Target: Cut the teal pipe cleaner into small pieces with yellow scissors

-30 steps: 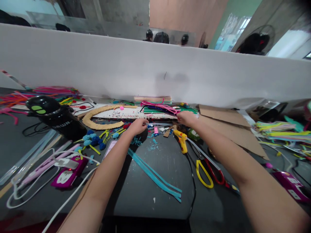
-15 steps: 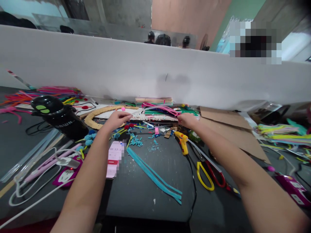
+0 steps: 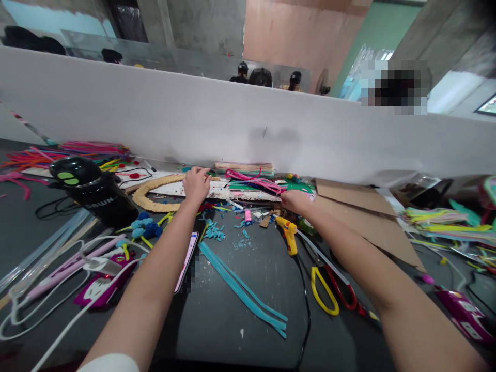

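Note:
My left hand [image 3: 197,185] reaches over the left end of a white board [image 3: 182,190], its fingers stretched out and partly apart, with nothing visible in them. Beside it lies a tan ring [image 3: 144,201] with a ruffled edge. My right hand [image 3: 296,201] has its fingers closed at the board's right end, touching or very near the ends of a bundle of pink pipe cleaners [image 3: 263,182]. What they pinch is hidden. A yellow hot glue gun [image 3: 288,235] lies just below that hand. Blue pipe cleaners [image 3: 240,292] stretch across the table between my arms.
A black bottle [image 3: 93,192], a phone [image 3: 187,261] and a white cable [image 3: 62,336] are on the left. Yellow-handled scissors [image 3: 324,292] and cardboard sheets [image 3: 360,222] lie on the right. Cut blue bits [image 3: 214,231] litter the middle. A white partition [image 3: 186,113] stands behind.
My left hand has moved up and to the right, lifting its fingers higher over the board. My right hand stays at about the same spot. The view has tilted slightly up.

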The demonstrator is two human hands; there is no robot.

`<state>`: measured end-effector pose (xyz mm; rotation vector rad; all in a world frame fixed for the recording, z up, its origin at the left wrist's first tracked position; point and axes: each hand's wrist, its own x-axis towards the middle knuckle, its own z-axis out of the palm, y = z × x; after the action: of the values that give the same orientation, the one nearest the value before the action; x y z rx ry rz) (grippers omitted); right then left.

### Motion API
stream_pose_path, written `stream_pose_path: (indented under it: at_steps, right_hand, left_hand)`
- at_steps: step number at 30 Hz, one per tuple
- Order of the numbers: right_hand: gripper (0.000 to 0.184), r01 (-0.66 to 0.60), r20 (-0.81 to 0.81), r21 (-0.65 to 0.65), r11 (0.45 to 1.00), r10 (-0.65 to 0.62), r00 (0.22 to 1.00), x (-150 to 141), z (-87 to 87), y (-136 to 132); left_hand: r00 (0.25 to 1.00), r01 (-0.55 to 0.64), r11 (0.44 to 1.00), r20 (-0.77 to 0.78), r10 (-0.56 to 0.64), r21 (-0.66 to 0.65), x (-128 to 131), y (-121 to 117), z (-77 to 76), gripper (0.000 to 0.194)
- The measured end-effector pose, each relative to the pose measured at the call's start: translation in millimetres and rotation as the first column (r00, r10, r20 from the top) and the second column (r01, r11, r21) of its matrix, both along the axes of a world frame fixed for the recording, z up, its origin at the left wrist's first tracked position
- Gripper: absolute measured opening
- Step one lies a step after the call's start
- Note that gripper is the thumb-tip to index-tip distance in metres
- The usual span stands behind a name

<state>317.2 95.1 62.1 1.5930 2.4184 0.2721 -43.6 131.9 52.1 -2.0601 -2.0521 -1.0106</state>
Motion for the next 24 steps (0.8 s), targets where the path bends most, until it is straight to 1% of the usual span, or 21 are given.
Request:
stream_pose_path:
  at_steps: [1, 2, 3, 4, 5, 6, 7, 9, 11, 13, 15, 19, 21, 24]
  right_hand:
    - [0.027, -0.003, -0.004, 0.001, 1.000, 0.003, 1.000, 0.9, -1.0, 0.4]
    - [0.027, -0.005, -0.008, 0.002, 1.000, 0.005, 1.000, 1.7, -1.6, 0.8]
    - [0.026, -0.005, -0.011, 0.002, 1.000, 0.005, 1.000, 2.2, -1.9, 1.1]
    - [0.026, -0.005, -0.015, 0.001, 1.000, 0.005, 1.000, 2.6, -1.7, 1.2]
    - [0.026, -0.005, -0.017, 0.000, 1.000, 0.005, 1.000, 2.7, -1.2, 1.2]
    - [0.025, -0.005, -0.019, -0.002, 1.000, 0.005, 1.000, 2.5, -0.4, 0.9]
    - [0.026, -0.003, -0.019, -0.004, 1.000, 0.003, 1.000, 2.0, 0.7, 0.4]
    - [0.026, 0.006, -0.014, -0.010, 1.000, -0.006, 1.000, 0.5, 3.1, -1.1]
    - [0.027, 0.018, -0.005, -0.018, 1.000, -0.018, 1.000, -1.4, 5.1, -2.4]
    - [0.027, 0.026, 0.001, -0.021, 0.999, -0.026, 1.000, -2.9, 6.2, -3.3]
    - [0.027, 0.031, 0.002, -0.020, 0.999, -0.031, 1.000, -3.8, 6.5, -3.5]
    - [0.027, 0.039, -0.001, -0.021, 0.999, -0.039, 0.999, -4.1, 5.9, -3.1]
    - [0.027, 0.039, -0.005, -0.024, 0.999, -0.039, 0.999, -3.9, 5.6, -2.8]
    - [0.028, 0.038, -0.008, -0.025, 0.999, -0.038, 0.999, -3.4, 5.6, -2.4]
  left_hand:
    - [0.999, 0.044, 0.999, -0.005, -0.044, 0.003, 6.0, -3.4, -3.7, 0.038]
    - [0.987, 0.156, 0.987, -0.018, -0.157, -0.042, 12.8, -7.6, -8.0, 0.036]
    - [0.948, 0.311, 0.940, -0.019, -0.317, -0.138, 20.6, -12.5, -12.6, 0.035]
    - [0.887, 0.446, 0.860, -0.011, -0.463, -0.248, 29.3, -17.6, -17.5, 0.034]
    - [0.822, 0.531, 0.774, -0.013, -0.570, -0.346, 38.7, -22.9, -22.2, 0.033]
    - [0.787, 0.548, 0.724, -0.034, -0.615, -0.419, 48.5, -27.9, -26.7, 0.031]
    - [0.773, 0.539, 0.710, -0.068, -0.630, -0.453, 58.1, -32.5, -30.5, 0.032]
    - [0.774, 0.497, 0.743, -0.157, -0.613, -0.449, 75.0, -39.6, -35.7, 0.032]
    - [0.779, 0.443, 0.762, -0.218, -0.588, -0.473, 86.6, -43.1, -37.3, 0.031]
    - [0.773, 0.407, 0.769, -0.262, -0.577, -0.494, 92.2, -43.2, -36.1, 0.032]
    - [0.754, 0.405, 0.769, -0.295, -0.587, -0.495, 92.7, -41.0, -33.1, 0.033]
    - [0.721, 0.434, 0.769, -0.331, -0.609, -0.470, 80.0, -36.0, -22.8, 0.031]
    - [0.742, 0.431, 0.794, -0.331, -0.582, -0.429, 65.6, -34.6, -15.0, 0.031]
    - [0.791, 0.458, 0.816, -0.257, -0.555, -0.353, 33.7, -30.6, -0.6, 0.029]
